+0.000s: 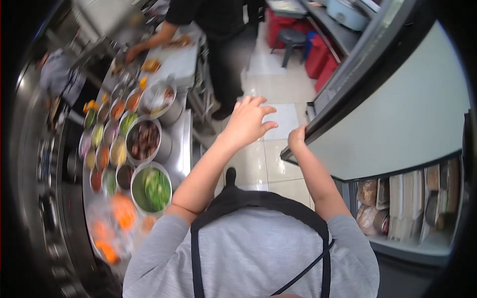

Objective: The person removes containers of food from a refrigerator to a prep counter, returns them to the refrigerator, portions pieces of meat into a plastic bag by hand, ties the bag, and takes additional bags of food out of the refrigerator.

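My left hand (248,120) is held out over the floor with its fingers apart and nothing in it. To its right, my right hand (297,137) is closed on the edge of a large door (392,114) with a dark frame and a pale panel. The door stands swung open. Below it, a cabinet shelf (397,243) holds several packed bags and containers (400,201). The fingertips of my right hand are partly hidden behind the door's edge.
At left a steel counter (185,144) carries a pot of dark chunks (144,140), a pot of green vegetables (153,187), several small tubs and bagged orange pieces (124,211). A person in black (223,44) works at a board (174,64). A stool (290,42) stands ahead.
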`<state>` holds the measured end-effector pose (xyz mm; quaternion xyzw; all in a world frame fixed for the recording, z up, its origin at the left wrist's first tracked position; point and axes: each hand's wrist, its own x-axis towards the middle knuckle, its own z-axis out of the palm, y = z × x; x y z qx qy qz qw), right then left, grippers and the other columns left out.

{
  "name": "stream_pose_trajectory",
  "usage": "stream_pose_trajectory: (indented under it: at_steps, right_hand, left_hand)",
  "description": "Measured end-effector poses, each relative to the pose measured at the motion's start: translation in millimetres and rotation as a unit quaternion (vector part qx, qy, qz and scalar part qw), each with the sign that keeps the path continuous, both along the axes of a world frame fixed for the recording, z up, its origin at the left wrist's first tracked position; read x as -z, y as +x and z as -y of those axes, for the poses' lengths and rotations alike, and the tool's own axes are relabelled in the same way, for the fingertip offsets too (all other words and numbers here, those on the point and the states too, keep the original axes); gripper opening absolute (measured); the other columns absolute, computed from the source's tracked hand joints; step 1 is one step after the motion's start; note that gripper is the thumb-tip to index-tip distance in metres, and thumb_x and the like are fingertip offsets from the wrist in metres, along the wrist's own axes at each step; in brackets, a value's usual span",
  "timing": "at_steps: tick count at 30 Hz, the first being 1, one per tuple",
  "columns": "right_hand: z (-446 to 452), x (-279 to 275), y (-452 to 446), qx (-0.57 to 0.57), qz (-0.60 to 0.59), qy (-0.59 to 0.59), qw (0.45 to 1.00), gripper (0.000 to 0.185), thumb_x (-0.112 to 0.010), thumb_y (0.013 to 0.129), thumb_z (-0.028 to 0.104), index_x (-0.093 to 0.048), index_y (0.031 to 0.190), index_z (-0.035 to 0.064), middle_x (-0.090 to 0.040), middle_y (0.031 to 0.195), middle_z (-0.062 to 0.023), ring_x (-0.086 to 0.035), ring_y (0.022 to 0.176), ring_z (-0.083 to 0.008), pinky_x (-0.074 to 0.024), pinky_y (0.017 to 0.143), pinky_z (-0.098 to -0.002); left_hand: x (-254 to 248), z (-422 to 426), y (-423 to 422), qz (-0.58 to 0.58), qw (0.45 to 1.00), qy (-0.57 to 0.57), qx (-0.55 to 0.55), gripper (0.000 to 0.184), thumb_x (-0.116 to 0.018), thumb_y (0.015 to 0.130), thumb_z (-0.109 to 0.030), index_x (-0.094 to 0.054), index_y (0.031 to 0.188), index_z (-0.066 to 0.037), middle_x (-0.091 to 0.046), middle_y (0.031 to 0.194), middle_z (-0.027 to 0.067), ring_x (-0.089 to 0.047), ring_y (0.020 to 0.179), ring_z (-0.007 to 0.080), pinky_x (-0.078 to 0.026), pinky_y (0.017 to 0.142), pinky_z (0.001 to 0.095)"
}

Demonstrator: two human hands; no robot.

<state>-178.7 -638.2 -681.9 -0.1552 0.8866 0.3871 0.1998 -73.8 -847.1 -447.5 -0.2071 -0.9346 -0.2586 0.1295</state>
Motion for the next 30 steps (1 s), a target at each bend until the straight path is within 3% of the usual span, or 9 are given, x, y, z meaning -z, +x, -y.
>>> stream_pose_trajectory:
  at_steps: [3, 6, 11, 18, 22, 23, 27, 29, 30]
  right_hand:
    - [3.9, -9.2, -12.4, 0.036, 0.044, -0.054, 0.997, 0.031, -0.048, 0.087, 0.022, -0.063, 0.111, 0.01, -0.061, 0.113, -0.0097, -0.058, 0.099, -0.0311, -0.0401, 0.074, -0.0567]
    - [30.6, -2.5, -11.2, 0.153, 0.137, 0.014, 0.979, 0.033, -0.055, 0.084, 0.019, -0.062, 0.11, -0.0004, -0.062, 0.105, -0.0188, -0.061, 0.09, -0.0392, -0.0481, 0.071, -0.0591]
    - [9.8, 23.6, 31.2, 0.28, 0.19, -0.096, 0.936, 0.033, -0.058, 0.081, 0.022, -0.063, 0.106, 0.0011, -0.063, 0.103, -0.0173, -0.062, 0.088, -0.0372, -0.0483, 0.071, -0.0565]
    - [-85.4, 71.2, 107.6, 0.515, 0.08, -0.276, 0.808, 0.033, -0.062, 0.078, 0.026, -0.064, 0.101, 0.0032, -0.064, 0.099, -0.0151, -0.062, 0.087, -0.0343, -0.0485, 0.072, -0.0529]
    - [-130.7, 98.6, 157.9, 0.626, 0.024, -0.313, 0.714, 0.033, -0.064, 0.076, 0.028, -0.065, 0.099, 0.0044, -0.065, 0.097, -0.0139, -0.062, 0.086, -0.0327, -0.0486, 0.072, -0.0508]
    - [-140.4, 104.1, 166.9, 0.647, 0.02, -0.312, 0.696, 0.033, -0.065, 0.076, 0.029, -0.065, 0.098, 0.0046, -0.065, 0.097, -0.0136, -0.062, 0.086, -0.0323, -0.0486, 0.072, -0.0503]
    - [-186.9, 136.8, 185.0, 0.697, 0.024, -0.308, 0.647, 0.033, -0.067, 0.074, 0.031, -0.066, 0.095, 0.0058, -0.066, 0.095, -0.0123, -0.062, 0.085, -0.0307, -0.0488, 0.073, -0.0482]
    - [-214.3, 151.0, 174.7, 0.688, 0.027, -0.321, 0.651, 0.033, -0.068, 0.073, 0.033, -0.066, 0.094, 0.0064, -0.066, 0.094, -0.0117, -0.063, 0.084, -0.0299, -0.0488, 0.073, -0.0472]
    - [-231.8, 160.4, 155.6, 0.657, 0.024, -0.341, 0.673, 0.034, -0.069, 0.073, 0.033, -0.066, 0.093, 0.0067, -0.066, 0.093, -0.0114, -0.063, 0.084, -0.0295, -0.0489, 0.073, -0.0467]
  left_hand:
    - [-4.4, 6.4, -55.0, 0.039, 0.997, 0.024, 0.054, 0.035, -0.069, 0.074, -0.031, -0.066, 0.103, -0.012, -0.053, 0.118, 0.014, -0.044, 0.112, 0.0312, -0.036, 0.093, 0.0417]
    - [-2.9, 13.7, -111.7, 0.053, 0.994, 0.022, 0.094, 0.034, -0.067, 0.076, -0.031, -0.065, 0.104, -0.012, -0.054, 0.116, 0.0149, -0.046, 0.109, 0.0314, -0.037, 0.091, 0.0404]
    - [10.4, -10.6, -185.1, 0.067, 0.977, 0.019, 0.2, 0.033, -0.065, 0.077, -0.032, -0.065, 0.104, -0.013, -0.052, 0.121, 0.0164, -0.046, 0.111, 0.0327, -0.035, 0.096, 0.0422]
    - [45.4, -64.9, -248.1, 0.122, 0.93, 0.013, 0.346, 0.035, -0.067, 0.076, -0.033, -0.066, 0.104, -0.012, -0.053, 0.119, 0.0154, -0.045, 0.111, 0.0321, -0.037, 0.092, 0.0427]
    - [76.0, -85.6, -304.4, 0.163, 0.904, 0.032, 0.394, 0.028, -0.065, 0.078, -0.022, -0.065, 0.105, -0.013, -0.053, 0.121, 0.0112, -0.046, 0.111, 0.0287, -0.038, 0.091, 0.0393]
    - [79.2, -90.6, -317.8, 0.133, 0.915, 0.071, 0.375, 0.022, -0.066, 0.075, -0.013, -0.067, 0.097, -0.01, -0.062, 0.107, 0.01, -0.054, 0.103, 0.0282, -0.04, 0.091, 0.0373]
    - [96.7, -113.4, -399.0, 0.159, 0.935, 0.096, 0.302, 0.006, -0.067, 0.072, -0.007, -0.068, 0.077, -0.007, -0.066, 0.072, 0.0071, -0.062, 0.074, 0.0253, -0.046, 0.08, 0.0347]
    - [89.8, -122.7, -445.6, 0.127, 0.964, 0.053, 0.229, 0.006, -0.066, 0.071, -0.005, -0.067, 0.076, -0.008, -0.066, 0.07, 0.0081, -0.062, 0.069, 0.0254, -0.047, 0.078, 0.0362]
    - [90.3, -128.9, -474.2, 0.169, 0.968, 0.048, 0.177, 0.011, -0.066, 0.07, -0.003, -0.067, 0.08, -0.008, -0.065, 0.083, 0.0108, -0.062, 0.079, 0.0267, -0.045, 0.083, 0.0378]
